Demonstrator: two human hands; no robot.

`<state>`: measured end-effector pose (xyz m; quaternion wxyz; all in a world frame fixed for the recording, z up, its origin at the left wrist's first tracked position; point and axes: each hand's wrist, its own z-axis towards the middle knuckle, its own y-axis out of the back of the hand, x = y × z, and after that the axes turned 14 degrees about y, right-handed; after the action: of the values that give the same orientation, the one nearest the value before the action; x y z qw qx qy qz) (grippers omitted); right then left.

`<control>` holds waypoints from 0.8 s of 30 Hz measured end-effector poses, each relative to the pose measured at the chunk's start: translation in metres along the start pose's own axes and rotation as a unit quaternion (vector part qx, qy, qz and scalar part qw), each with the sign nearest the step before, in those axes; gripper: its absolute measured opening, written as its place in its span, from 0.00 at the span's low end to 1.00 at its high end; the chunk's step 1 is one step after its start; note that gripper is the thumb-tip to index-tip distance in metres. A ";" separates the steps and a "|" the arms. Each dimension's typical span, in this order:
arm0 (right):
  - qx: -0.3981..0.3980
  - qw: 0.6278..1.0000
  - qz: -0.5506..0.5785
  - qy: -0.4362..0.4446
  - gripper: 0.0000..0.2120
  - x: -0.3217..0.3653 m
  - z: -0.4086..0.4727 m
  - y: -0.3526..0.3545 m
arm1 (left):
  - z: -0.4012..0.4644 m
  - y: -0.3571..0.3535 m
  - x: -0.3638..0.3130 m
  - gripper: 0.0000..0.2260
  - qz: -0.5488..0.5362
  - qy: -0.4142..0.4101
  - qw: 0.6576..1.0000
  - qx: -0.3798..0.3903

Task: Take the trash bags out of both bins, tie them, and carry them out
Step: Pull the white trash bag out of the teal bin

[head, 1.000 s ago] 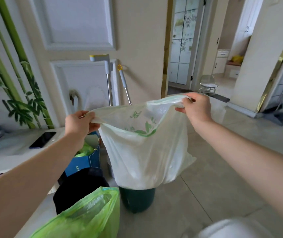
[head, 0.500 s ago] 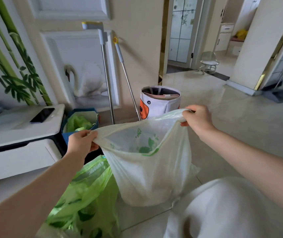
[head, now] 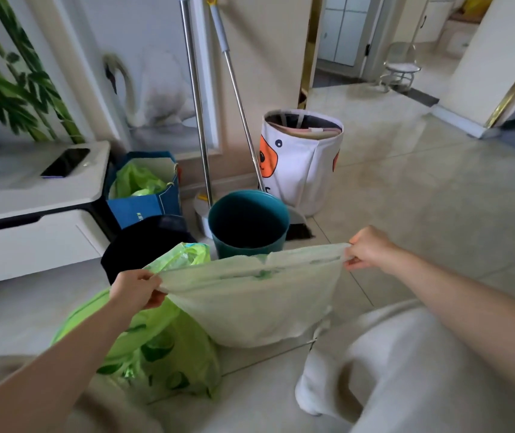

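Note:
I hold a pale white trash bag (head: pixel 259 304) with green leaf print stretched flat between both hands, just above the floor. My left hand (head: pixel 134 290) pinches its left rim corner and my right hand (head: pixel 367 250) pinches the right one, with the mouth pulled closed. Behind the bag stands a teal bin (head: pixel 250 223), with no bag in it. A bright green trash bag (head: pixel 162 348) lies on the floor under my left forearm. A black bin (head: pixel 143 242) sits to its left rear, partly hidden.
A blue paper bag (head: pixel 143 195) with green plastic inside stands by a white cabinet (head: pixel 31 214) that carries a phone (head: pixel 65 162). Two mop handles (head: pixel 197 98) lean on the wall. A white fabric basket (head: pixel 300 160) stands behind the teal bin. My knees fill the lower frame.
The white bag came fully out of the teal bin and dropped low. Its open mouth has been pulled taut and flat between my hands. My view tilted down as I crouched.

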<state>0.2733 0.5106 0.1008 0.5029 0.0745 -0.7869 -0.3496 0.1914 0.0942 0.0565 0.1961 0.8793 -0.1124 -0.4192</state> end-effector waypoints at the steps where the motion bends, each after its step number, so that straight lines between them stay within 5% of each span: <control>1: 0.009 1.000 -0.003 -0.007 0.12 -0.002 0.004 0.000 | 0.003 0.001 0.001 0.04 0.005 0.002 1.000 0.002; 14: 0.107 0.986 -0.127 -0.009 0.03 -0.012 0.018 -0.007 | 0.020 -0.009 -0.001 0.03 0.017 0.059 0.998 0.033; 24: 0.147 0.925 -0.343 0.071 0.09 0.001 0.019 -0.023 | 0.007 -0.029 -0.009 0.05 0.151 -0.015 0.988 -0.012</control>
<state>0.2514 0.5026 0.0825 0.3904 0.4375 -0.7184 -0.3744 0.1815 0.1217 0.0457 0.2664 0.8432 -0.2417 -0.3996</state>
